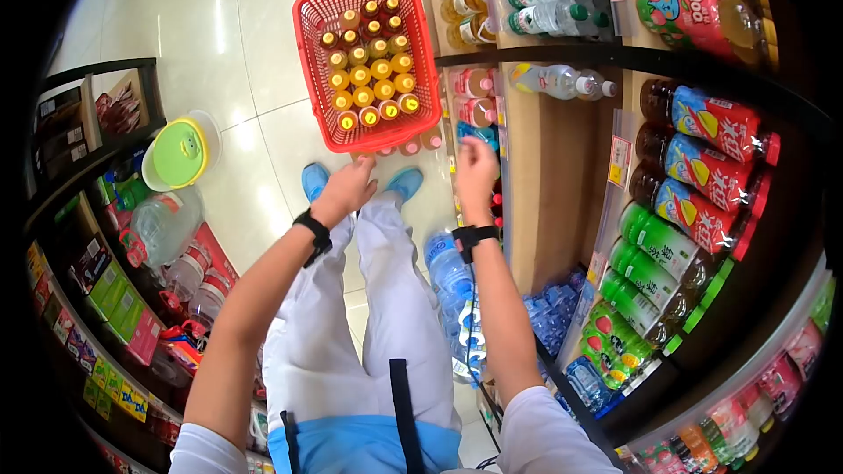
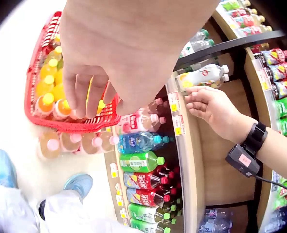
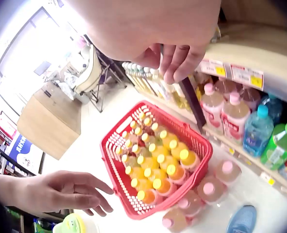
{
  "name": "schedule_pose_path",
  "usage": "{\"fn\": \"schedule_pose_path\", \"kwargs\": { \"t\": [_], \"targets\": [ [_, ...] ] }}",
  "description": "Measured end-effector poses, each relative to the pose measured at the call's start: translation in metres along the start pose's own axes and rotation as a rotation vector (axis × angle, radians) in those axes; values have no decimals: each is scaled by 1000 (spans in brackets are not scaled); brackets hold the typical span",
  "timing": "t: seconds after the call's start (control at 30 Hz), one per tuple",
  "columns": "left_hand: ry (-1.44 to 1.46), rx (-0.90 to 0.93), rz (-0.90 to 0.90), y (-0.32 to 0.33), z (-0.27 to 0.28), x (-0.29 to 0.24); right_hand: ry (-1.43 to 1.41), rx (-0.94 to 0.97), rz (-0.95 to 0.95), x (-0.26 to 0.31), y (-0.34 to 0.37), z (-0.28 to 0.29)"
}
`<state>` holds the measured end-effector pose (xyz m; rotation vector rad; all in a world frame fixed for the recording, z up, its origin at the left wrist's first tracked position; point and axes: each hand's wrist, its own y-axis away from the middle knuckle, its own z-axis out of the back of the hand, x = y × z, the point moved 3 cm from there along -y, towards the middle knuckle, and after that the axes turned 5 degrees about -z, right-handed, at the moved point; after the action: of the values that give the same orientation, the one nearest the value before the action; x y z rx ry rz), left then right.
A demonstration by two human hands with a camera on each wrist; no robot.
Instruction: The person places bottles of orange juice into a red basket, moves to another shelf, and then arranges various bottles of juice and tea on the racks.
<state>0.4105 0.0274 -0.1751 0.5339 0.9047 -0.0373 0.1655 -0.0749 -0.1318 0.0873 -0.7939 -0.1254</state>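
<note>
A red plastic basket stands on the floor, packed with rows of yellow-capped juice bottles. Just off its near side, my left hand hangs with loosely bent fingers and holds nothing. In the right wrist view that left hand lies beside the basket's rim. Pink-capped bottles stand on the floor against the basket's near end. My right hand is at the shelf edge, fingers loosely curled and nothing in them. In the left wrist view the right hand is just below a clear bottle with a white cap.
Drink shelves line the right side, with red-labelled tea bottles on them. Lower down are blue-capped and green bottles. On the left stand a lidded green bucket and large clear jugs. A cardboard box sits farther off.
</note>
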Motion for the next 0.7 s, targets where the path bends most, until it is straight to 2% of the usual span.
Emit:
{"fn": "schedule_pose_path", "kwargs": {
  "t": [0.03, 0.1, 0.13, 0.17, 0.2, 0.23, 0.3, 0.33, 0.4, 0.47, 0.57, 0.6, 0.67, 0.7],
  "targets": [
    [-14, 9, -34, -15, 8, -9, -58, -5, -152, 14, -9, 21],
    [-28, 32, -55, -35, 11, -29, -158, -140, -187, 5, -32, 50],
    [-33, -10, -125, -49, 17, -42, -170, -128, -182, -3, -44, 59],
    [-40, -52, -196, -64, 22, -54, -208, -227, -194, -12, -56, 70],
    [-48, -59, -178, -80, 24, -66, -246, -321, -210, -23, -67, 79],
    [-23, -104, -245, -90, 22, -80, -249, -301, -216, -27, -75, 83],
    [23, -152, -317, -110, 26, -120, -310, -516, -203, -31, -93, 97],
    [47, -158, -324, -120, 30, -142, -317, -502, -204, -30, -103, 103],
    [88, -319, -463, -144, 28, -174, -158, -458, -228, -23, -123, 113],
    [122, -446, -503, -162, 37, -209, -88, -414, -234, -6, -141, 118],
    [70, -474, -391, -186, 50, -251, -206, -315, -245, 7, -165, 117],
    [67, -477, -379, -189, 49, -259, -261, -309, -194, 8, -171, 116],
    [59, -512, -232, -192, 41, -262, -320, -277, -148, 17, -176, 113],
    [15, -609, -265, -189, 40, -262, -262, -302, -172, 21, -178, 114]
  ]
}}
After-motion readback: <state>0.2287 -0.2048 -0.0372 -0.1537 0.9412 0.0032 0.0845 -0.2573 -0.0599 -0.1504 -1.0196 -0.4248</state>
